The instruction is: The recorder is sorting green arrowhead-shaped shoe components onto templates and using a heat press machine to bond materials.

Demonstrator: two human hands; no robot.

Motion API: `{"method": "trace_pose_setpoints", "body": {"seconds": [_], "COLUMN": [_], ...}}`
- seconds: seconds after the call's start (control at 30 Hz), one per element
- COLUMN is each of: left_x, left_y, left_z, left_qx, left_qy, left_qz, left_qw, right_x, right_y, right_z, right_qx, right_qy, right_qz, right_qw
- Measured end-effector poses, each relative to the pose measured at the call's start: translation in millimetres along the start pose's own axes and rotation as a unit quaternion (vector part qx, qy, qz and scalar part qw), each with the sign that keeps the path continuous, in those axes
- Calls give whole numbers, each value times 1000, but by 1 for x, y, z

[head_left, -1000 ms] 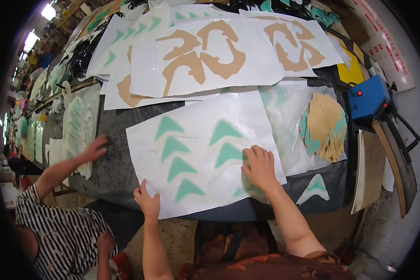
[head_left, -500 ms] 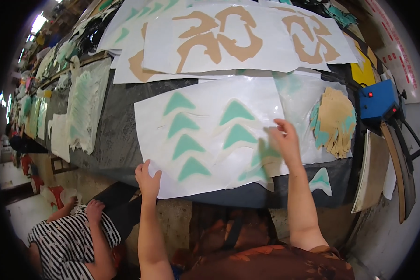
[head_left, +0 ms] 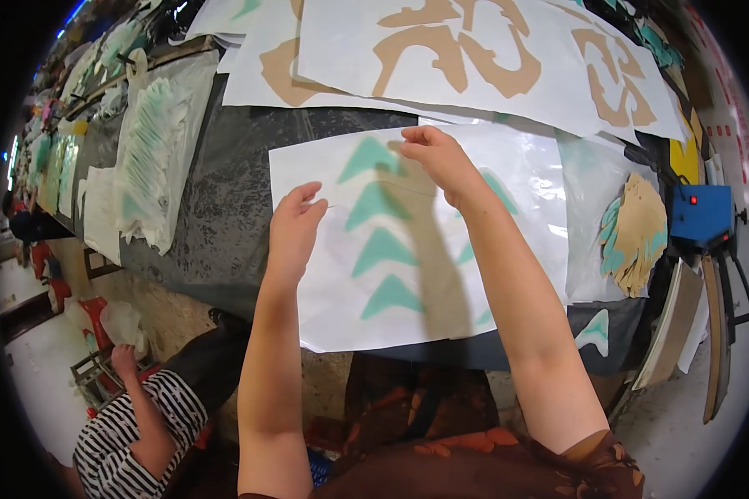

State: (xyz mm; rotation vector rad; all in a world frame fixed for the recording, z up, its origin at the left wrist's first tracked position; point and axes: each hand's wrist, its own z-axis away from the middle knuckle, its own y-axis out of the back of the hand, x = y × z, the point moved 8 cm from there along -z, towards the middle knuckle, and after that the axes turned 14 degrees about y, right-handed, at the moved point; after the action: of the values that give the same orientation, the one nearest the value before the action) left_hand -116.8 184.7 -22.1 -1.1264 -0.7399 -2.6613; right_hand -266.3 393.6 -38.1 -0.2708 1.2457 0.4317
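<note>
A white sheet [head_left: 324,291] lies on the dark table, bearing two columns of green chevron shapes with pale surrounds. Several show in the left column, such as the lowest green chevron [head_left: 393,298]; my right forearm partly covers the right column. My left hand [head_left: 295,229] is over the sheet's left edge, thumb and fingers bent but apart, with nothing visible in it. Reaching across the sheet, my right hand [head_left: 435,162] is beside the top left chevron [head_left: 373,158]. Its fingers are curled, with a small gap at the tips and nothing visible between them.
White sheets with tan cutout shapes [head_left: 499,62] overlap at the back. On the right are a fanned stack of tan and green pieces [head_left: 637,237], a loose green-and-white piece [head_left: 593,331] and a blue box [head_left: 701,214]. A person in a striped top [head_left: 133,432] sits left.
My right hand has moved left and away from me, to the top of the left column. My left hand has moved up from the sheet's lower left edge. The view has shifted.
</note>
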Motion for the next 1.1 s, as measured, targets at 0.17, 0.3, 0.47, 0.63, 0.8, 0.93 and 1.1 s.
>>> {"method": "trace_pose_setpoints", "body": {"seconds": [0.17, 0.3, 0.47, 0.63, 0.8, 0.93, 1.1], "left_x": [15, 23, 36, 46, 48, 46, 46], "left_y": [-2, -19, -40, -51, -55, -56, -55], "left_z": [-49, -83, -102, -104, -103, -104, -105], "left_qx": [-22, -66, -74, -67, -67, -87, -88], "left_qy": [-52, -41, -44, -76, -83, -70, -79], "left_qz": [-7, -24, -74, -101, -136, -103, -92], "left_qw": [998, 997, 994, 990, 985, 988, 989], "right_x": [13, 20, 22, 9, 13, 10, 5], "right_y": [-23, -30, -29, -35, -37, -38, -39], "right_z": [-39, -55, -60, -55, -50, -52, -53], "right_qx": [18, 43, 55, 87, 83, 76, 100], "right_qy": [2, -5, -32, 33, -15, -17, 8], "right_qz": [85, 187, 274, 305, 265, 314, 341], "right_qw": [996, 981, 960, 948, 960, 946, 935]}}
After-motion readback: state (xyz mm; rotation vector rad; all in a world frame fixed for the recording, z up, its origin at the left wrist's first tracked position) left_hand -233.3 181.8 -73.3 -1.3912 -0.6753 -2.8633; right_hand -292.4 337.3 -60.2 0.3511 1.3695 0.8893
